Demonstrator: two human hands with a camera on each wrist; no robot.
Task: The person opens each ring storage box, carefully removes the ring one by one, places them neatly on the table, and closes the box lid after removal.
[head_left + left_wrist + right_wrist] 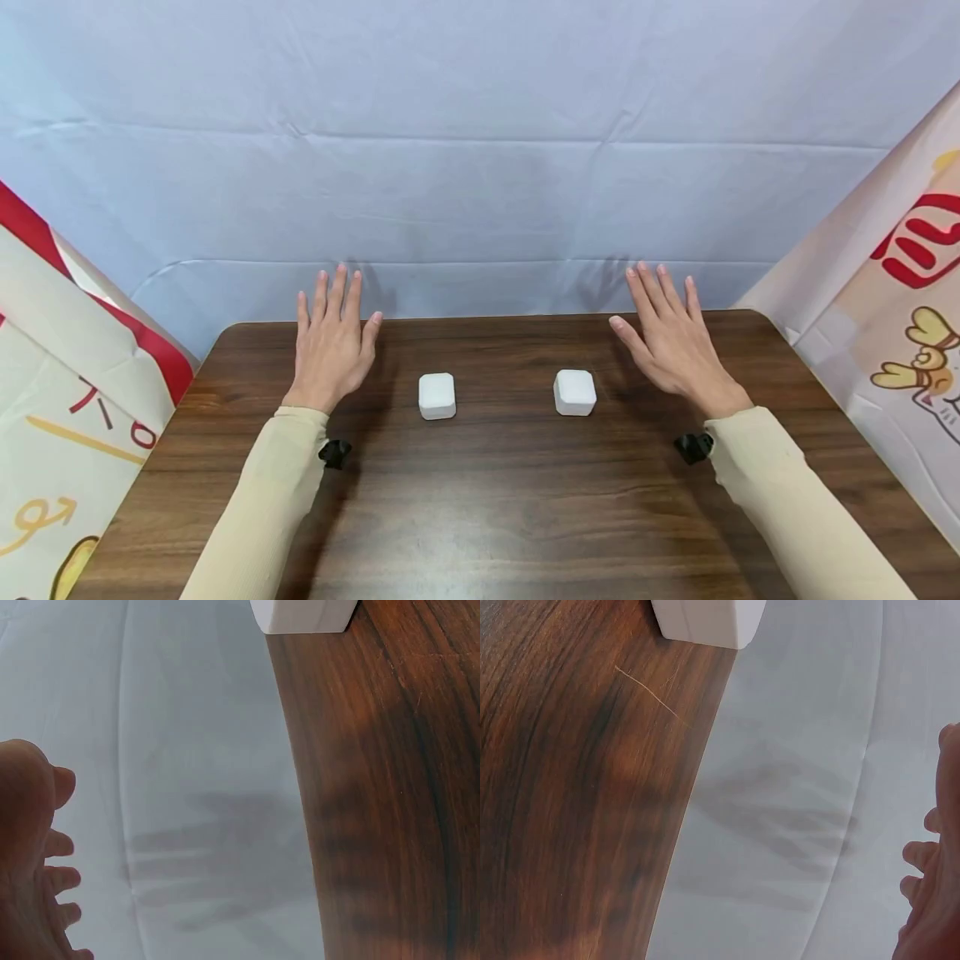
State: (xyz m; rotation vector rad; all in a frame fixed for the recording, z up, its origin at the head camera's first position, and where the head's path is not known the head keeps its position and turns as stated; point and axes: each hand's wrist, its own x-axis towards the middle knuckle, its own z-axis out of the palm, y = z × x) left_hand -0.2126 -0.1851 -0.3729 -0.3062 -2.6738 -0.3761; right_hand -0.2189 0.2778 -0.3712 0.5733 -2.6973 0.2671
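Note:
Two small white boxes with rounded corners stand apart on the wooden table. The left white box (437, 396) is nearest my left hand (330, 350), which is held palm down with fingers straight and slightly spread, thumb out to the side. To the right, my right hand (671, 346) is stretched out the same way, beyond the right white box (575, 392). Neither hand touches a box or holds anything. In the left wrist view a white box (306, 615) shows at the top edge; the right wrist view likewise has a white box (709, 621) at its top.
The dark brown table (480, 517) ends at a pale cloth backdrop (480, 200), where shadows of both hands fall. Printed cloths hang at the left (67, 375) and right (885, 333). A small black camera (335, 453) sits at the left wrist, another black camera (693, 447) at the right.

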